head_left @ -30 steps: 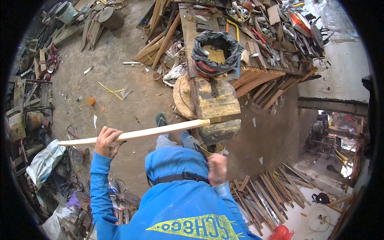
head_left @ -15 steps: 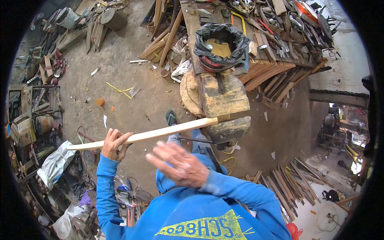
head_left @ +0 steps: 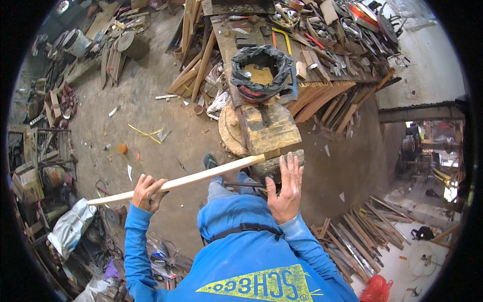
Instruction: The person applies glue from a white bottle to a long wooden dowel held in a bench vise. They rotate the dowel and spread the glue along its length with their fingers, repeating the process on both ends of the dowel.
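Note:
A long, pale, slightly curved wooden strip [head_left: 211, 174] slants across in front of me. My left hand [head_left: 147, 193] is closed around it toward its tapered left end. Its right end lies at the gap between a broad sawdust-covered wooden block [head_left: 273, 126] and a smaller, darker block [head_left: 270, 166] nearer me. Over this smaller block my right hand [head_left: 285, 190] is spread, fingers stretched forward and thumb apart, beside the strip's end. The hand appears to rest on the block and hides part of it.
A bucket lined with a black bag [head_left: 259, 73] stands beyond the blocks, by a bench [head_left: 226, 40] crowded with tools and wood. Wooden sticks [head_left: 359, 241] lie at the lower right. Clutter lines the left side, with a silvery wrapped bundle [head_left: 72, 229] near the strip's left end.
My right hand has moved forward and right, from in front of my chest to the nearer block. My left hand keeps hold of the strip, whose left end sits slightly lower in view.

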### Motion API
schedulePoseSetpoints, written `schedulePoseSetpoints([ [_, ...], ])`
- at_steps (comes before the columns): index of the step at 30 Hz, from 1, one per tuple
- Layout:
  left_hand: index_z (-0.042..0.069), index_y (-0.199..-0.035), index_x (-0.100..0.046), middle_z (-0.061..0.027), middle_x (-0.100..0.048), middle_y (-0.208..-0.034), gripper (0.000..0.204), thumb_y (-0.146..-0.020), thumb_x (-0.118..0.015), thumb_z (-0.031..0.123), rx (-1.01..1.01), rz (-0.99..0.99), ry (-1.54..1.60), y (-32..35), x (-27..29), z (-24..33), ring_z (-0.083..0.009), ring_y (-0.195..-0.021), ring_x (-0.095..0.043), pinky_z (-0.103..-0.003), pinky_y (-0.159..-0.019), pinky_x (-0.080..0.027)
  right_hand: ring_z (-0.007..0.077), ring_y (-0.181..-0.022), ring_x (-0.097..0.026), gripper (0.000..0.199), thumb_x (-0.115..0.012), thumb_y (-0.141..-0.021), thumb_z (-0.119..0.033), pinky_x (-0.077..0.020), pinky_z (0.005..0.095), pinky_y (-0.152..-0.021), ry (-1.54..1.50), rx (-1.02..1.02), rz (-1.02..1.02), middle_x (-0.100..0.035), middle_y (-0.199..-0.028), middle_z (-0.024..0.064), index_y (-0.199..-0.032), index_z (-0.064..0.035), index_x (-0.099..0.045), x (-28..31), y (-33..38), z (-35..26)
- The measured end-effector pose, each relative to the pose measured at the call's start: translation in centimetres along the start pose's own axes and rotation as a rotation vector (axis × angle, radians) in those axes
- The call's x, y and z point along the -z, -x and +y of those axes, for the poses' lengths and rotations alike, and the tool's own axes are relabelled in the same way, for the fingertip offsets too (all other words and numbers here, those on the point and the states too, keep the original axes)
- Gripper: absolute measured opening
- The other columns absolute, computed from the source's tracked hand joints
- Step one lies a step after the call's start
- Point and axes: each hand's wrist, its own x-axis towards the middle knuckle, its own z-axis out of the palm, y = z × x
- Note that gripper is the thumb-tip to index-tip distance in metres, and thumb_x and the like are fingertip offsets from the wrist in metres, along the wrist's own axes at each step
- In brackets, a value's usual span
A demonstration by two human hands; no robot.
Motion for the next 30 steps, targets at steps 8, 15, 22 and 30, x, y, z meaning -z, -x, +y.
schedulePoseSetpoints([
  [8, 0.006, -0.106, -0.071, -0.0094, -0.056, -0.079, 0.034, -0.072, -0.077, 0.007, 0.002, 0.105, -0.090, 0.7, 4.6, 1.0, -0.0292, -0.076, -0.050, -0.040, -0.068, -0.044, 0.0397, -0.140, -0.036, 0.050, -0.081, -0.075, -0.015, -0.0347, 0.0486, -0.113, -0.159, 0.470, -0.011, -0.047, -0.146, 0.0158, -0.122, -0.0154, -0.065, 0.0, -5.9, 0.1],
  [15, 0.007, -0.105, -0.073, -0.0104, -0.069, -0.095, 0.034, -0.071, -0.079, 0.006, 0.091, 0.090, 0.024, 3.4, 5.5, -3.9, -0.0291, -0.089, -0.063, -0.038, -0.081, -0.051, 0.0314, -0.096, -0.064, 0.052, -0.085, -0.073, -0.027, -0.0500, 0.0415, -0.087, -0.511, 0.489, -0.069, -0.065, -0.106, 0.0157, -0.116, -0.0069, -0.065, 2.5, -6.4, -9.4],
  [22, 0.007, -0.113, -0.069, -0.0134, -0.071, -0.109, 0.036, -0.078, -0.073, 0.003, 0.263, 0.042, 0.291, 7.2, -1.6, -5.1, -0.0286, -0.101, -0.069, -0.037, -0.089, -0.053, 0.0305, -0.092, -0.072, 0.054, -0.081, -0.075, -0.010, -0.0569, 0.0338, -0.078, -0.978, 0.415, -0.724, -0.072, -0.102, 0.0169, -0.125, -0.0037, -0.063, 3.8, -5.6, -14.4],
  [30, 0.008, -0.121, -0.065, -0.0128, -0.070, -0.116, 0.048, -0.075, -0.071, -0.005, 0.425, -0.029, 0.706, 6.5, -6.1, -2.5, -0.0264, -0.107, -0.068, -0.034, -0.091, -0.054, 0.0262, -0.089, -0.073, 0.048, -0.079, -0.069, 0.003, -0.0578, 0.0317, -0.074, -1.019, 0.516, -0.553, -0.073, -0.105, 0.0119, -0.115, -0.0066, -0.070, 4.3, -3.2, -17.0],
])
